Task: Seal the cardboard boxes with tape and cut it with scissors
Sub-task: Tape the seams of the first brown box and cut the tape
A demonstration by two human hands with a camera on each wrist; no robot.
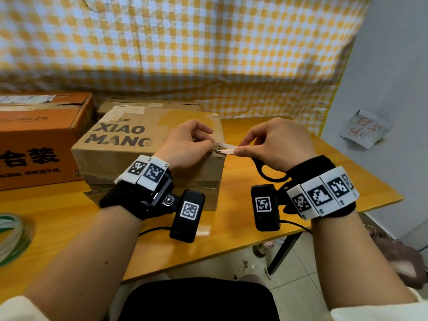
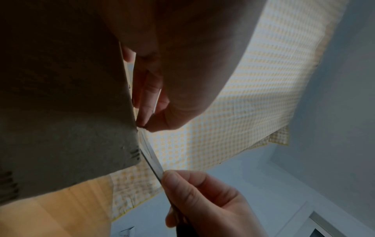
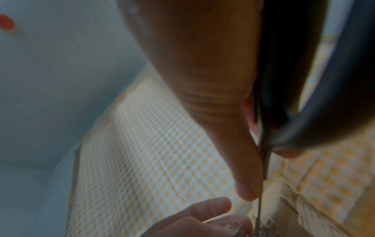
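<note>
A brown cardboard box (image 1: 129, 149) printed XIAO MANG sits on the wooden table (image 1: 312, 181). My left hand (image 1: 209, 141) is at its near right top corner, thumb and forefinger pinched together on what looks like a bit of clear tape. My right hand (image 1: 240, 149) grips black-handled scissors (image 1: 266, 172) far forward, near the blades, with the tips against that corner. In the left wrist view the scissors' blade (image 2: 152, 155) runs from the right hand (image 2: 168, 176) up to the box (image 2: 61, 112). The right wrist view shows the handle loop (image 3: 304, 104) and the left fingers (image 3: 202, 216) below.
An orange box (image 1: 39, 140) stands at the left and another brown box (image 1: 148, 104) behind. A clear tape roll (image 1: 9, 237) lies at the table's left front. The table's edge runs close on the right. Checked cloth (image 1: 185, 54) hangs behind.
</note>
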